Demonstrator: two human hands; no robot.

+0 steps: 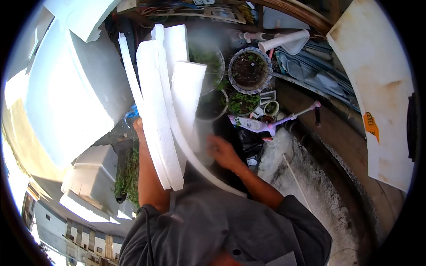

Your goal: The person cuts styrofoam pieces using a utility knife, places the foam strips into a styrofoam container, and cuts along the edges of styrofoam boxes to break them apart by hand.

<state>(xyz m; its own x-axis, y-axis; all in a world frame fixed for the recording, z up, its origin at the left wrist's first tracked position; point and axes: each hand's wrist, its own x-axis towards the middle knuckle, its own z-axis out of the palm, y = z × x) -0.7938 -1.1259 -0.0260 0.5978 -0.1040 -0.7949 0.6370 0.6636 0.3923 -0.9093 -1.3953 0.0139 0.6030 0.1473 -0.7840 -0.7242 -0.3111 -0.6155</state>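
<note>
Several long white foam strips [155, 111] are bundled upright in front of my chest, one of them curved and reaching down to my shirt. A shorter white foam piece [188, 91] leans at the right of the bundle. My left hand [139, 127] grips the bundle at its left side; the thumb shows at the edge and the other fingers are hidden behind the foam. My right hand [222, 153] is just right of the strips, bent inward and smeared by motion, so its fingers are unclear.
Potted plants [250, 71] stand ahead, beside a pink and white scooter [259, 124]. Large white foam boards [62, 93] rise at left, above a pale box [93, 175]. A white panel with an orange label [386, 115] stands at right. A thin rod [297, 179] crosses the rough ground.
</note>
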